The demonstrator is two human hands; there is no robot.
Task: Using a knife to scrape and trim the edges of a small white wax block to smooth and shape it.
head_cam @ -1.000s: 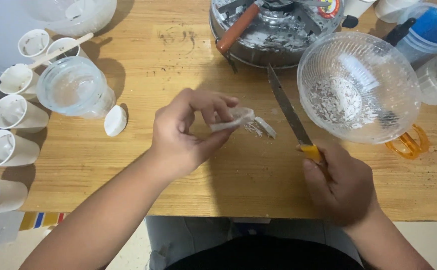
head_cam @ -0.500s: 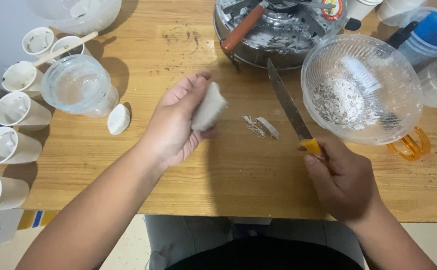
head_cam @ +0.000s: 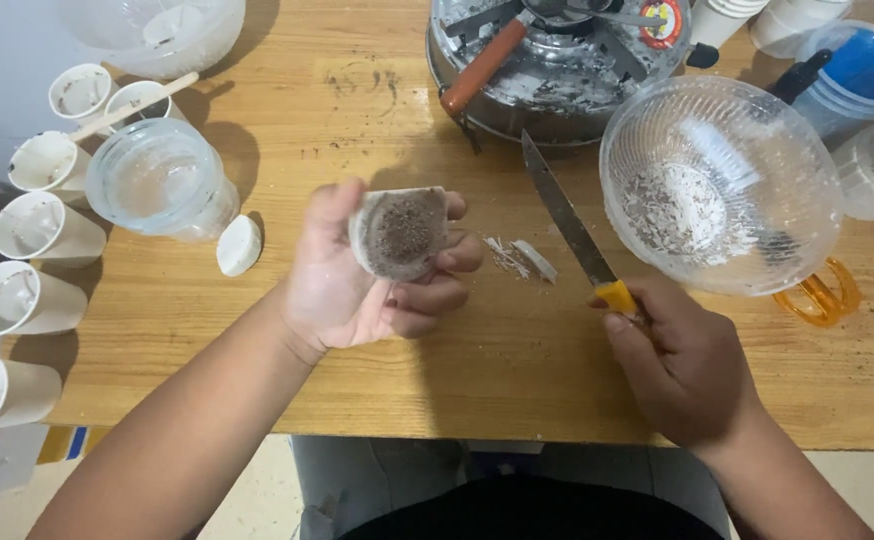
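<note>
**While the blade's up: slip and spill risks**

While I watch from the head cam, the left hand [head_cam: 377, 280] is cupped round a small pale cup-shaped piece [head_cam: 400, 233], fingers closed on its sides, open face tilted toward the camera w/ dark speckled filling showing. It sits above the wooden table [head_cam: 257, 330], just left of a few white shavings [head_cam: 519, 257]. The right hand [head_cam: 682, 365] is wrapped tight on the yellow handle of a knife [head_cam: 569, 220], blade pointing up and away toward the metal pan [head_cam: 557, 70], tip close to its rim.

What could go wrong, as I judge it:

- Piece is tilted quite far — a bit more lean and the dark filling could spill onto the table.
- Grip is fingertips only on a smooth-looking side; a squeeze could crack it, a loose hold could drop it.
- Knife edge is near the left fingers [head_cam: 457, 255]; if blade and piece come together w/o care, a slip cuts the hand.
- Glass bowl [head_cam: 737, 120] sits just beside the right wrist — an elbow swing could knock it.
- Paper cups [head_cam: 22, 300] and a clear jar [head_cam: 157, 180] crowd the left edge; a wide left-arm move might tip them.
</note>
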